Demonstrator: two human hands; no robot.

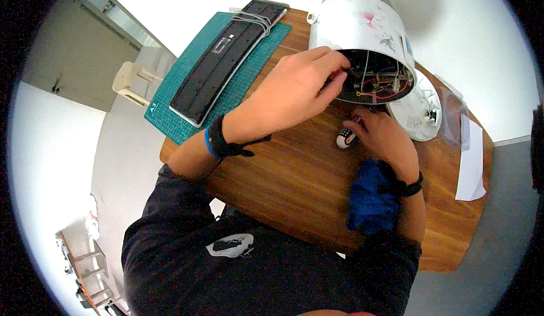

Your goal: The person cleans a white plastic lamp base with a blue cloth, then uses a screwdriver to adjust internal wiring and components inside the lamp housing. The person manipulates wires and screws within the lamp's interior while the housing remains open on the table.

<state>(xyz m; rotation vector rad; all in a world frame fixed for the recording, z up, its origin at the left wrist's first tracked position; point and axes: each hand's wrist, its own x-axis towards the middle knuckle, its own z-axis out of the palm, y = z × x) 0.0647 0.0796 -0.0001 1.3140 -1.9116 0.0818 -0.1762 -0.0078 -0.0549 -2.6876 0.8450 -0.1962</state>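
A white rice cooker point(356, 24) with a pink flower print lies on its side, its open underside toward me. Red and pale wires point(385, 89) and dark parts show inside. My left hand point(303, 86) is at the left edge of that opening, thumb and fingers curled together; what they pinch is hidden. Just below the opening, my right hand point(385, 135) closes around a short black-and-white handle point(344, 139) with a red edge, whose other end is out of sight. A round white cover point(416, 112) leans beside the cooker on the right.
A black keyboard point(224, 61), underside up with its grey cable bundled, rests on a green cutting mat point(161, 109). Crumpled blue cloth point(368, 197) lies by my right forearm. White paper point(470, 163) and clear plastic point(453, 115) are at the right side of the wooden table point(283, 174). A beige stool point(133, 84) stands beyond.
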